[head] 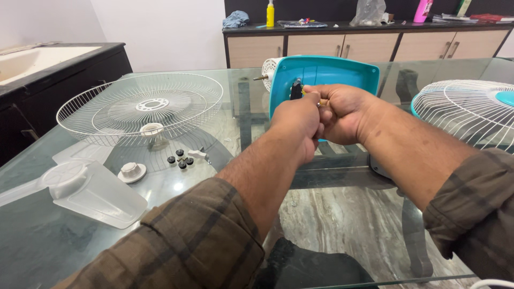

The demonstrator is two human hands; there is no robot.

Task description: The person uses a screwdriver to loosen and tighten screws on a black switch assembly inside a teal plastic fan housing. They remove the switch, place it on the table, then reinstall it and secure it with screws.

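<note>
Nearest the camera are two plaid-sleeved forearms, crossing low over the glass table (214, 267) and converging toward its far middle.

The left hand (296, 127) is curled into a tight fist, knuckles up, and seems to pinch something small at the face of the teal fan motor housing (332, 75); what it grips is hidden behind its own fingers. The right hand (342, 113) is likewise closed, pressed against the left, with a short yellowish tip showing between its fingers, possibly a tool handle or wire end; I cannot tell which. A dark part (296, 90) sits on the housing just above the left knuckles.

The housing stands directly ahead of both hands, touching or almost touching them, its broad face turned toward the person. The motor shaft (260, 78) points out to the left, so the long axis lies across the view. The two hands are about equally near; the left sits closer to the dark part.

To the left lie a white wire fan guard (140, 107), a translucent fan blade (85, 187), a white round cap (131, 172) and a few small black knobs (180, 159). At the right edge another white guard with a teal centre (471, 112) is partly cut off. A cabinet counter (364, 25) runs along the back wall.
</note>
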